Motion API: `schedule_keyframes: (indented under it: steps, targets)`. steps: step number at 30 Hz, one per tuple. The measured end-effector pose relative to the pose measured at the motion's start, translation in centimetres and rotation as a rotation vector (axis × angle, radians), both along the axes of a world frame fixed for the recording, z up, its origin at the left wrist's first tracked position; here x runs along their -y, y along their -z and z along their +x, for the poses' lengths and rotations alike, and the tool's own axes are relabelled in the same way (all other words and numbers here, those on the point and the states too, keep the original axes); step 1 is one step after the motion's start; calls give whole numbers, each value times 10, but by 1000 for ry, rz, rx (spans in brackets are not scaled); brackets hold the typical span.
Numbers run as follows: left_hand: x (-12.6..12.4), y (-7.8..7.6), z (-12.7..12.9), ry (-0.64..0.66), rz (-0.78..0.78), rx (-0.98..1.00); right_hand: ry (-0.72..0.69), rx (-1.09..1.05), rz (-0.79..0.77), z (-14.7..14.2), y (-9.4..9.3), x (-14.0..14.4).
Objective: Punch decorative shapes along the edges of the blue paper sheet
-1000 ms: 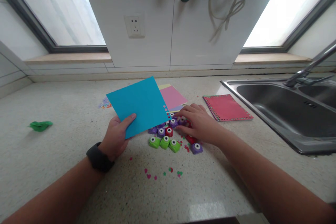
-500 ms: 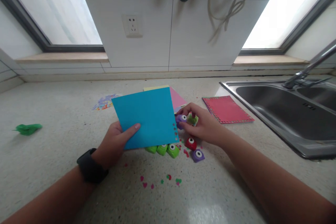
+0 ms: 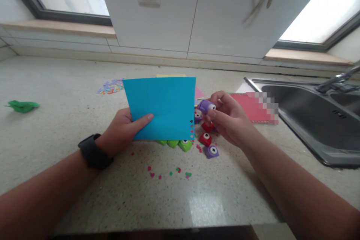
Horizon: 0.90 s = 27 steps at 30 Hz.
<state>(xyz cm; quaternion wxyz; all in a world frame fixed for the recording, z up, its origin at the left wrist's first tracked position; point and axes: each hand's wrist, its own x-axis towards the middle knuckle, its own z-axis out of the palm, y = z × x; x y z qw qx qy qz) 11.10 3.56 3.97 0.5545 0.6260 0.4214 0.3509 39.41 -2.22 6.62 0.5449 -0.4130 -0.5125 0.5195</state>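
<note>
My left hand (image 3: 123, 125) grips a blue sheet of paper (image 3: 160, 105) at its lower left corner, thumb on top. Several small punched shapes run up the sheet's lower right edge. In my right hand (image 3: 232, 118), a purple craft punch (image 3: 205, 106) is pinched between thumb and fingers, tilted, close to the right edge of the sheet. Whether it touches the paper I cannot tell. Below it on the counter lie a red punch (image 3: 205, 139), a purple punch (image 3: 212, 151) and another purple punch (image 3: 198, 115). Green punches (image 3: 185, 145) are partly hidden under the sheet.
Red paper (image 3: 244, 107) with a punched border lies right, partly pixelated, near the steel sink (image 3: 298, 120). Paper bits (image 3: 112, 86) are heaped back left; more confetti (image 3: 152, 175) is scattered in front. A green crumpled item (image 3: 23, 106) lies far left.
The purple punch has come away from the sheet's edge, tipped sideways in my right hand. The blue sheet has turned a little to sit straighter. The camera view has tilted down.
</note>
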Motion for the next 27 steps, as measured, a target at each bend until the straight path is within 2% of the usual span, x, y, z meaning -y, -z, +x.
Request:
schedule_keyframes:
  steps: [3,7,14,22,27]
  targets:
    - [0,0,0,9,-1,1,33,-69,-53,-1,-2,1]
    - [-1,0,0,20,5,-8,66,-32,-41,0,-5,1]
    - [0,0,0,-2,25,-51,-12,117,-124,7,-5,3]
    - [0,-2,0,-25,21,-84,-35,31,-70,2,1,3]
    - [2,-3,1,-38,21,-59,-17,90,-59,-1,-1,3]
